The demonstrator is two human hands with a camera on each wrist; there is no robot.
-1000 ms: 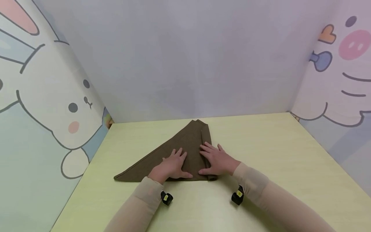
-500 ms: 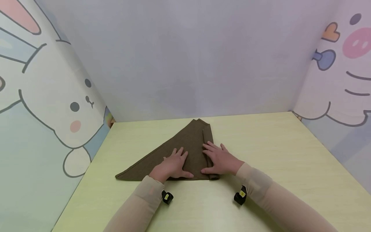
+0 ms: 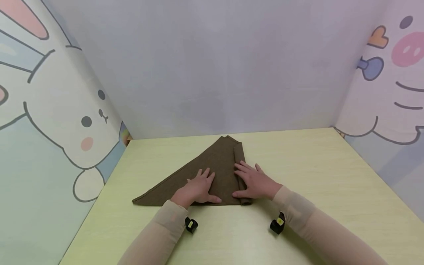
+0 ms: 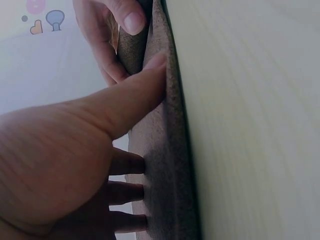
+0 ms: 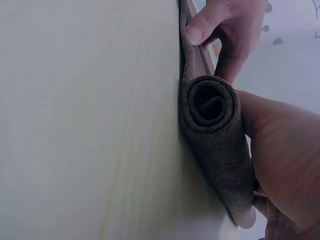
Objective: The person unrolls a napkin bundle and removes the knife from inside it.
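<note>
A brown cloth, folded into a triangle, lies flat on the table with its long point to the left. Its right edge is wound into a roll, whose spiral end faces the right wrist view. My left hand presses on the middle of the cloth, fingers spread, thumb along the near edge. Over the roll lies my right hand, its fingers spread and fingertips just left of the roll. The right thumb touches the cloth near the front edge.
A pale wooden table extends around the cloth. A plain pale wall stands behind it, with cartoon-printed side walls left and right. Black wrist cameras hang below both sleeves.
My right hand has shifted slightly right, and the roll's edge with it. The left hand keeps its place on the cloth. The head view has turned a little.
</note>
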